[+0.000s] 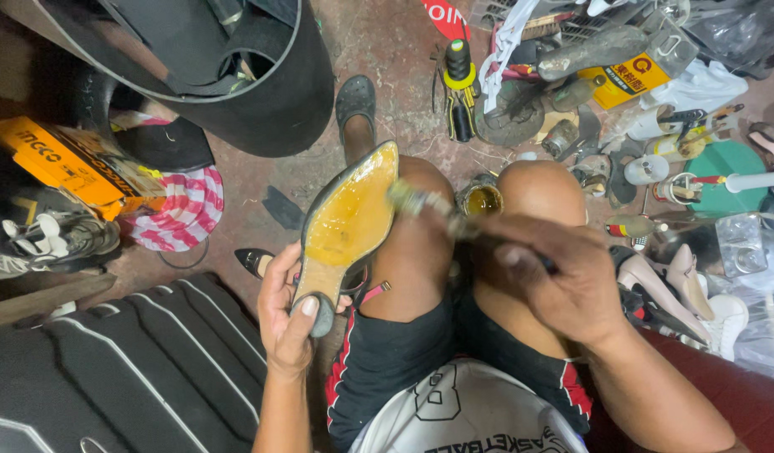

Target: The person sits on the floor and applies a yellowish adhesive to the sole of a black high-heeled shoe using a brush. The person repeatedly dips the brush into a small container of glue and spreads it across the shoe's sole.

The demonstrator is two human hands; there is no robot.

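My left hand [286, 323] grips the black pointed shoe [347, 226] sole-up against my left knee. My right hand [563, 281] clasps a thin glue brush [429, 205] near the sole. Yellow adhesive covers most of the sole; the heel end remains bare.

Black drum [261, 92]: stands well beyond the left fingers, holding dark rubber strips.
Orange box [56, 159]: far out to the left of the left fingers, on the floor.
Red-and-white striped cloth [181, 210]: left of the left fingers, just beside the box.
Ribbed black rubber sheet [127, 369]: below and left of the left fingers.
Pale heeled shoes [680, 281]: right of the right fingers.
Green round lid [727, 172]: far right, beyond the right fingers.
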